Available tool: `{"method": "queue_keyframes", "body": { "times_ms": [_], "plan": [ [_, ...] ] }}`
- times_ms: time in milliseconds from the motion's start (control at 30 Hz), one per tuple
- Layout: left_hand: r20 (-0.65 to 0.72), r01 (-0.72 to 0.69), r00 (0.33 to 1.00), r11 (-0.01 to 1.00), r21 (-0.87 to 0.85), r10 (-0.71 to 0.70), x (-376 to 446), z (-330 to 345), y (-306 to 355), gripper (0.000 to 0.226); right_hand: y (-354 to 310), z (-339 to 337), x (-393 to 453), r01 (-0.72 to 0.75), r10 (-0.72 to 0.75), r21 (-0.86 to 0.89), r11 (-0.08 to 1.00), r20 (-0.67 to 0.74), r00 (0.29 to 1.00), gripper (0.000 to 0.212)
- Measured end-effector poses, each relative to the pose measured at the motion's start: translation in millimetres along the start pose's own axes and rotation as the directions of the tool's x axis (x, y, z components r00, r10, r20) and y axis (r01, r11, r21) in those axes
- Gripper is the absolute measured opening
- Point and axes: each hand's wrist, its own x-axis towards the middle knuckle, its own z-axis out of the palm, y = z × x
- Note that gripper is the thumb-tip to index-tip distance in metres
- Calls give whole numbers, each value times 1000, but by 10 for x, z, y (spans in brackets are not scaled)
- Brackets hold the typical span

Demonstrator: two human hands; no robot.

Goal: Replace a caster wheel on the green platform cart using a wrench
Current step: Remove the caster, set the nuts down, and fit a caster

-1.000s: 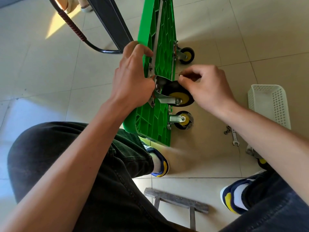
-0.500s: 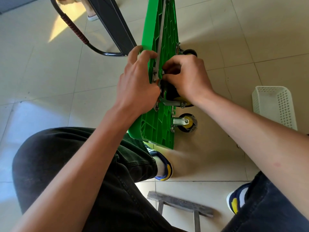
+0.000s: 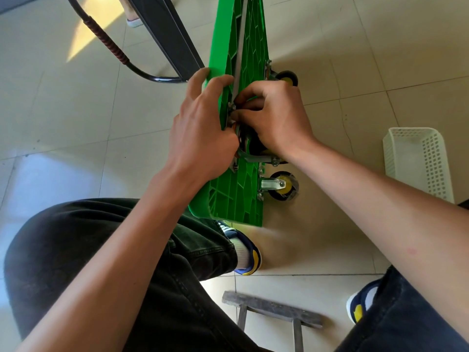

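Observation:
The green platform cart [image 3: 236,194] stands on its long edge with its ribbed underside facing right. My left hand [image 3: 200,128] grips its upper edge, fingers curled over the rim, thumb side against a caster's mounting plate. My right hand [image 3: 276,115] covers that caster [image 3: 253,158], and its fingertips pinch a small fastener at the top of the plate. The fastener itself is mostly hidden. Only the caster's metal fork and axle nut show below my wrist. No wrench is in view.
A second yellow-hubbed caster [image 3: 281,185] sits lower on the cart and a third [image 3: 288,77] higher up. The cart's black handle [image 3: 111,47] lies on the tiled floor to the left. A white perforated basket [image 3: 418,158] stands at the right. A grey stool frame [image 3: 271,311] is between my feet.
My right hand has moved left from beside the wheel onto the caster's mounting plate and stays there, pinching. My left hand keeps its grip on the cart's edge.

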Motion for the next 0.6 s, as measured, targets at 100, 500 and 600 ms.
{"method": "queue_keyframes", "body": {
  "times_ms": [100, 500, 600],
  "plan": [
    [0, -4, 1000, 1000, -9, 4, -1, -6, -6, 73, 3, 1, 7, 3, -3, -2, 1000, 0, 1000, 17],
    [3, 10, 1000, 1000, 3, -10, 2, -8, -1, 76, 3, -58, 51, 50, -44, -75, 996, 75, 996, 20],
    [0, 12, 1000, 1000, 5, -12, 6, -6, 5, 76, 27, -65, 71, 37, -31, -68, 997, 82, 996, 19]
  ]
}}
